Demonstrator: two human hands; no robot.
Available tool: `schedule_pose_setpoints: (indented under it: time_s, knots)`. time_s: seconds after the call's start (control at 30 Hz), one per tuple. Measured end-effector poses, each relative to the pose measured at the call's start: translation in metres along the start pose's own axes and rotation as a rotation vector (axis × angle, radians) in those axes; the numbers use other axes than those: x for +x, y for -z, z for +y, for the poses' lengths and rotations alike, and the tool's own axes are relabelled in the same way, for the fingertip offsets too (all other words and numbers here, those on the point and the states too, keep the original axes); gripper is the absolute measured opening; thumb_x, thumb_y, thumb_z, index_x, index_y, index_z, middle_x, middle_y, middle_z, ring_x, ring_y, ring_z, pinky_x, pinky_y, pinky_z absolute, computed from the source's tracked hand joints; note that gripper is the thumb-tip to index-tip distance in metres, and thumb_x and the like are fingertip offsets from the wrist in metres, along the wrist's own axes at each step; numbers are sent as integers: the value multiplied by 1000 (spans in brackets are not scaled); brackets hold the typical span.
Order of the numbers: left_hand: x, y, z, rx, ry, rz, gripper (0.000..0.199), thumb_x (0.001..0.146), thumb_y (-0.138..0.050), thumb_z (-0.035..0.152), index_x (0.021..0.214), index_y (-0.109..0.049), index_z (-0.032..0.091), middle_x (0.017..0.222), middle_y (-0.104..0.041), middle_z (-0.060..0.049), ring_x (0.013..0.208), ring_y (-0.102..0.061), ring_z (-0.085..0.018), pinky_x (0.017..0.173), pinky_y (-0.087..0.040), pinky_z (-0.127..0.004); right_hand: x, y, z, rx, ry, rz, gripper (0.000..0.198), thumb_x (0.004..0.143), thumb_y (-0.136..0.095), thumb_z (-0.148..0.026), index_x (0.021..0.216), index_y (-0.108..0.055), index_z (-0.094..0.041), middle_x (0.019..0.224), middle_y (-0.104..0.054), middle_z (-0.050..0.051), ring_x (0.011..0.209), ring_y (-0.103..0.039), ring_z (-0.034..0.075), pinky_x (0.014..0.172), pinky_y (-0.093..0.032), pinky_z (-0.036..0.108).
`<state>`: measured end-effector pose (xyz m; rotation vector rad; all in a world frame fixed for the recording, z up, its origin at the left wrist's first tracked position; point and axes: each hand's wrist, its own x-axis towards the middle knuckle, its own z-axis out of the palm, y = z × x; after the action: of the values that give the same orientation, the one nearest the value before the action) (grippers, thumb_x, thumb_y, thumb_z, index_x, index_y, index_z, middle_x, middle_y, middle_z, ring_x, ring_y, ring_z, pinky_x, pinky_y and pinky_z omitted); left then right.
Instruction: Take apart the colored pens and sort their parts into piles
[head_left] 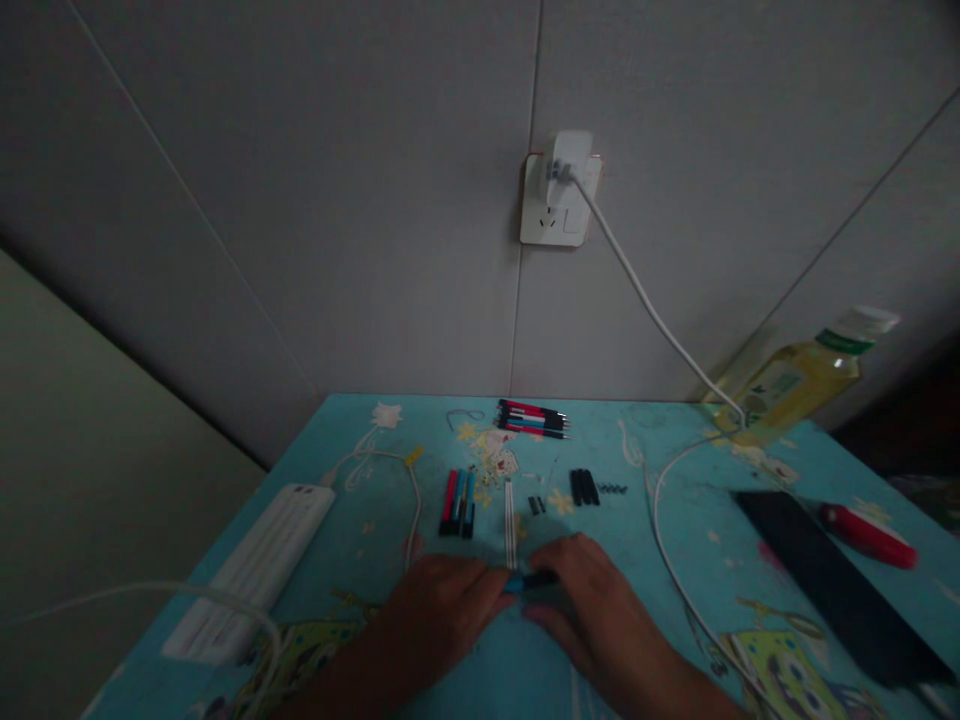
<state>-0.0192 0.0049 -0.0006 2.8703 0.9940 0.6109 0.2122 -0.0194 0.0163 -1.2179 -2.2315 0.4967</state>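
Near the front middle of the table, my left hand [454, 598] is closed around the blue end of a pen [516, 582]. My right hand [581, 597] pinches its black part. Fingers cover most of the pen, so I cannot tell whether its parts are joined. Just beyond lie thin white refills [510, 520], side by side. To their left are red and blue pen barrels [459, 502] with black ends. On the right sit small dark pieces [537, 505], black grips [583, 487] and several small springs [613, 489]. Whole pens [532, 419] are stacked farther back.
A white power strip [251, 570] lies at the left with its cable. From the wall charger [568, 165], a white cable [660, 500] loops across the right side. Beyond it are a bottle of yellow liquid [802, 385], a dark flat slab [832, 580] and a red-handled object [870, 535].
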Motion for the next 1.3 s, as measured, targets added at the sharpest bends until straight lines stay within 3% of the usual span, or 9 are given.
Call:
schedule_pose_setpoints:
  time_s: [0.2,0.27,0.4,0.53,0.67,0.77,0.9,1.07,1.3]
  knots:
    - [-3,-5,1,20,-15,-54,15,100,-50,30,100,-61,20,75,-64,0,66,-64,-18,62,-50,-30,4,3,0,28,-12,-103,9,98,-54,-22,94,-63,-21,88,-67,3,85,-62,20,81,-51,34]
    - [-4,-6,0,21,-5,-58,13,99,-52,30,100,-61,20,75,-64,0,66,-64,-17,62,-50,-29,3,2,1,47,-27,-88,5,95,-60,-22,99,-61,-21,94,-67,4,90,-62,21,83,-51,34]
    - [-3,-4,0,21,-2,-28,15,101,-49,28,102,-61,19,76,-65,-1,66,-64,-18,62,-50,-30,1,2,4,18,6,-120,29,93,-63,-26,121,-57,-23,109,-67,6,101,-60,24,92,-48,40]
    - [1,0,2,25,-27,-71,16,101,-49,29,103,-61,19,76,-64,0,66,-64,-18,61,-50,-30,0,1,7,60,-22,-163,10,98,-55,-25,104,-62,-23,95,-67,4,91,-61,20,85,-50,36]
    - [2,2,2,-21,10,-109,16,100,-50,31,100,-61,19,77,-64,0,67,-65,-18,63,-52,-31,-1,0,7,104,-45,-130,26,94,-63,-30,118,-58,-23,104,-67,5,97,-61,21,88,-50,36]
    - [2,4,1,-1,-9,-94,23,102,-47,31,117,-60,20,77,-64,0,68,-65,-18,63,-53,-31,1,2,7,114,-42,-153,18,100,-51,-30,113,-62,-23,98,-67,5,93,-62,20,87,-49,37]
    - [2,9,0,70,-71,-127,43,102,-44,22,144,-43,25,73,-58,2,59,-59,-15,57,-51,-27,4,6,4,273,-90,-92,13,100,-50,-26,100,-62,-21,93,-64,4,87,-61,17,80,-51,31]
    - [2,13,0,94,-9,-189,53,100,-44,17,150,-34,28,73,-57,2,61,-59,-15,59,-51,-27,6,10,3,427,-186,-18,10,95,-58,-24,103,-63,-22,97,-67,3,87,-63,16,80,-51,28]
    - [2,14,-1,146,63,-216,62,98,-46,16,153,-26,37,79,-59,2,62,-60,-16,70,-51,-37,4,15,16,533,-447,143,22,90,-64,-40,104,-66,-22,86,-68,3,78,-62,18,67,-49,27]
